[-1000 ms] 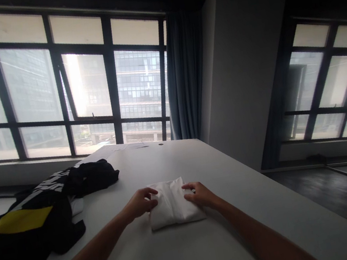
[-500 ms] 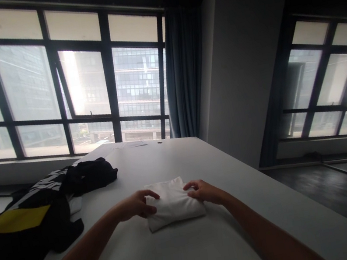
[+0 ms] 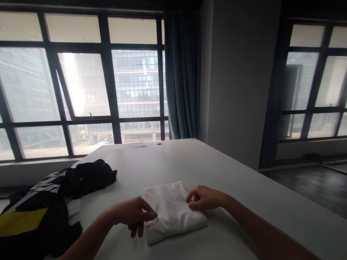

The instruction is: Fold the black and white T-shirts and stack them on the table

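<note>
A folded white cloth point(image 3: 172, 212) lies on the white table in front of me, roughly square, with soft creases across its top. My left hand point(image 3: 133, 214) is at its left edge, thumb and forefinger pinched together on the fabric, the other fingers hanging down beside it. On the opposite edge, my right hand point(image 3: 205, 198) has its thumb and forefinger bent against the cloth, closed on its side. Whether the cloth is a garment cannot be made out from its folded shape.
Black clothing point(image 3: 50, 208) with a yellow patch and white pattern is heaped on the left of the white table point(image 3: 132, 163). Papers point(image 3: 128, 146) lie at the table's far end. Beyond are windows, a blue curtain point(image 3: 181, 75) and a grey pillar point(image 3: 243, 69).
Both hands have shifted slightly toward me. The left thumb and forefinger have come together at the cloth's edge. The cloth sits a little nearer and looks flatter at its far edge.
</note>
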`<state>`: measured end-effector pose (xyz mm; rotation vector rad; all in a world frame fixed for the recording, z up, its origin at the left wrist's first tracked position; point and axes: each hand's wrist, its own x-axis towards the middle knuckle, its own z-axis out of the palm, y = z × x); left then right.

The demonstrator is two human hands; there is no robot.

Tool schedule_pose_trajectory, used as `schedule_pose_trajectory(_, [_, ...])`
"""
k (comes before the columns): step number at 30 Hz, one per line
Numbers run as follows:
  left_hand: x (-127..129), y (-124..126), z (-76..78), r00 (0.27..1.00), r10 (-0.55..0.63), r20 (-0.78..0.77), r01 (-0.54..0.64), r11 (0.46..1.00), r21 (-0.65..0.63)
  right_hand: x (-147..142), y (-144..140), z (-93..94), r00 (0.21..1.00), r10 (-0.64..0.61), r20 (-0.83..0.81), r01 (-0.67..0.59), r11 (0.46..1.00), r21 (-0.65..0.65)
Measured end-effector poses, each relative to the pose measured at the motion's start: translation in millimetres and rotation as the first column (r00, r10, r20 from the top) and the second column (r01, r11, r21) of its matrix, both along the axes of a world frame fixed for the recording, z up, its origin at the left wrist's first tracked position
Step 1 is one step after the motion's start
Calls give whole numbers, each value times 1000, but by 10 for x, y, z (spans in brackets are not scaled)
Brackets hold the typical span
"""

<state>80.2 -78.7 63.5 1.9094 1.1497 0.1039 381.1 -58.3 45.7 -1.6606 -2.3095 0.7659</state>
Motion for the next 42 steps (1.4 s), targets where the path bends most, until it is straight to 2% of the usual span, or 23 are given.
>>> schedule_pose_trajectory(1, [70,-9,0,998,60,-11,-57,986,160,-66,-19,-7,996,-45,72,32,985,171])
schedule_pose_trajectory(2, [156,-18,-22,991,135,5,-129,931,341,-146,-36,-26,990,-96,107,54,938,343])
schedule_pose_trajectory(3, [251,-28,-67,980,196,34,-186,841,508,-234,-47,-59,986,-125,113,56,875,480])
schedule_pose_trajectory(4, [349,-38,-135,972,229,53,-210,742,637,-321,-50,-106,987,-113,115,29,826,563])
schedule_pose_trajectory(5, [440,-47,-222,972,230,44,-191,670,717,-401,-44,-165,990,-64,125,-22,809,587])
schedule_pose_trajectory(6, [518,-55,-320,977,214,-1,-140,644,752,-466,-30,-229,989,0,147,-83,826,558])
schedule_pose_trajectory(8, [616,-68,-513,976,172,-130,-23,684,729,-539,14,-352,975,109,191,-180,897,403])
schedule_pose_trajectory(10, [640,-73,-651,965,148,-217,37,741,670,-540,56,-432,967,153,205,-204,946,254])
schedule_pose_trajectory(13, [607,-68,-724,960,135,-244,56,764,643,-494,62,-444,968,142,208,-187,959,215])
schedule_pose_trajectory(16, [573,-44,-704,964,133,-230,48,763,644,-484,-7,-396,968,131,212,-196,926,322])
schedule_pose_trajectory(18, [534,-3,-673,966,123,-228,48,780,624,-501,-61,-378,961,184,207,-249,899,360])
schedule_pose_trajectory(21, [391,119,-628,961,121,-249,39,832,554,-525,-112,-376,935,293,202,-341,900,273])
schedule_pose_trajectory(24, [168,298,-634,945,170,-279,-2,857,515,-530,-140,-357,920,334,204,-377,896,235])
schedule_pose_trajectory(28, [-88,519,-735,883,356,-305,-138,819,557,-539,-219,-279,885,429,182,-466,827,316])
schedule_pose_trajectory(30, [-159,595,-791,854,421,-306,-185,794,578,-548,-263,-246,846,509,159,-532,792,299])
schedule_pose_trajectory(32, [-194,643,-832,843,442,-306,-196,783,590,-550,-285,-232,828,545,136,-560,788,255])
schedule_pose_trajectory(34, [-203,664,-855,842,445,-305,-193,777,599,-539,-268,-239,843,524,122,-538,809,237])
schedule_pose_trajectory(37, [-198,659,-862,836,452,-310,-192,771,607,-474,-140,-288,896,425,130,-444,863,240])
schedule_pose_trajectory(40, [-194,633,-849,838,440,-323,-178,780,600,-274,117,-366,956,233,175,-272,930,246])
schedule_pose_trajectory(42, [-191,613,-831,836,436,-333,-170,784,597,-11,332,-416,974,39,224,-97,962,255])
